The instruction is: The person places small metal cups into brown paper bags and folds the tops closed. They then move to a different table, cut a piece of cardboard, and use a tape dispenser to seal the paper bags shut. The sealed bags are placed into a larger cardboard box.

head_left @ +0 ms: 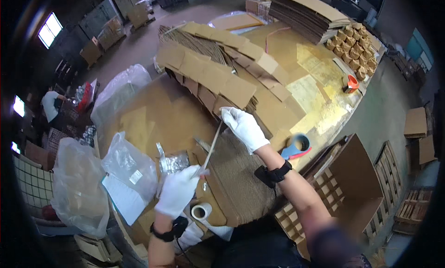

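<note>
A thin, pale brown strip [213, 145], apparently cardboard seen edge-on, stretches at a slant between my two white-gloved hands. My left hand [178, 191] is closed on its lower end. At its upper end, the fingers of my right hand [243, 129] pinch together. Beneath the strip lies a dense stack of cardboard pieces [243, 180] with their edges upward. Just beyond my right hand, rows of folded cardboard dividers [208, 73] rest on the table. A clear plastic-wrapped packet [174, 162] sits beside my left hand.
Right of my right hand lies a blue tape dispenser [296, 147]. An open carton [357, 175] with a cardboard grid stands by the table edge. A white roll [201, 212], plastic bags [130, 161], flat cardboard sheets [306, 13] and an orange tape dispenser [351, 84] lie around. Another person [50, 104] is far left.
</note>
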Demonstrator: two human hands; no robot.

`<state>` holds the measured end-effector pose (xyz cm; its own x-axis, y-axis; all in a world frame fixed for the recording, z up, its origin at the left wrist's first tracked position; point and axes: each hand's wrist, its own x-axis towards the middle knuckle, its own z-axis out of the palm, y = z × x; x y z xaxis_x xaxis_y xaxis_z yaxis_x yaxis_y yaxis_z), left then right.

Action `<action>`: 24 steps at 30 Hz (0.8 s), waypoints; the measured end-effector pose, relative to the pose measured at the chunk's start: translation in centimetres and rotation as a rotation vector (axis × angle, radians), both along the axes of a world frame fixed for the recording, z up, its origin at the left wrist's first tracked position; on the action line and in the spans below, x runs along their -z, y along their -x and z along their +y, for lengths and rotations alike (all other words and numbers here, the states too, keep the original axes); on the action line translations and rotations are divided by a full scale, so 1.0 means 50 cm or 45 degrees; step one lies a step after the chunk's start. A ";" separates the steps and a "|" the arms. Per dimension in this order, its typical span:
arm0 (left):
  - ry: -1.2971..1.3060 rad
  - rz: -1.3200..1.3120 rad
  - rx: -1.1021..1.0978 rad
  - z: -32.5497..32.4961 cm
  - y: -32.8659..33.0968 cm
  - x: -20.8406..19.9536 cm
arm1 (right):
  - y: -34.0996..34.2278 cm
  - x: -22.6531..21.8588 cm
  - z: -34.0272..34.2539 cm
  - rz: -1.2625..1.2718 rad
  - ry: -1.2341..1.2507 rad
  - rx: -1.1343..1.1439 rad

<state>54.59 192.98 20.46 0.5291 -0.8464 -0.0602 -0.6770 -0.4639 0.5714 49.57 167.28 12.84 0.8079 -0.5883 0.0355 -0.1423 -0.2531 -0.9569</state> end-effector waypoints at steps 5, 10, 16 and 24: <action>0.423 0.086 0.056 0.089 0.070 -0.050 | 0.074 -0.065 0.122 -0.638 0.833 -0.248; 1.019 0.842 -0.519 0.108 0.155 -0.046 | 0.172 -0.122 0.340 -0.310 -0.597 -0.980; 1.250 1.150 -0.426 0.124 0.156 0.081 | 0.281 -0.114 0.378 0.457 -0.974 -0.783; 0.536 0.261 -0.291 0.044 0.145 0.295 | 0.538 -0.075 0.273 -0.150 -0.996 0.452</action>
<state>47.36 195.17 5.73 0.7164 -0.6838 0.1385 -0.4398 -0.2886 0.8505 22.69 180.94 16.59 0.5884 -0.6951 -0.4130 0.0228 0.5249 -0.8509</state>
